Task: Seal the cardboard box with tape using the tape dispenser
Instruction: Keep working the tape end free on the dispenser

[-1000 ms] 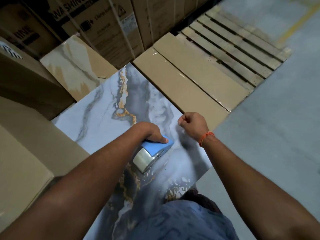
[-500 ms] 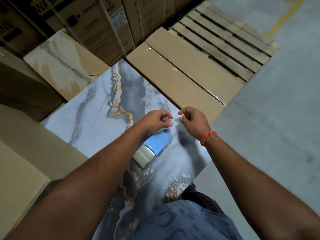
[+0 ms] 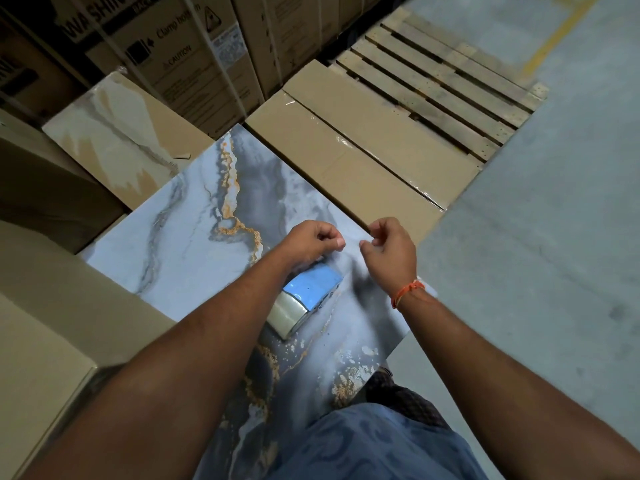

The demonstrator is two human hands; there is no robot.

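A: Where are the person's hands?

B: Both are raised over the marbled blue-grey slab [image 3: 194, 244]. The left hand [image 3: 310, 241] has its fingers curled in, thumb against forefinger. The right hand [image 3: 389, 252] is just beside it, fingertips pinched together too. The two pinches almost meet, with a small gap between them.

A: Is anything held between them?

B: It cannot be told; nothing shows clearly there, and a thin clear strip would be too fine to see.

A: And the tape dispenser?

B: The tape dispenser [image 3: 306, 299] lies on the slab just below the left hand and beside the left wrist, apart from both hands. Its blue body points toward the right hand; the clear roll sits at the end nearer the person.

A: The cardboard box?

B: The cardboard box [image 3: 363, 150] is beyond both hands, flat against the slab's far edge, glossy tape along its centre seam. An orange thread [image 3: 408, 292] circles the right wrist.
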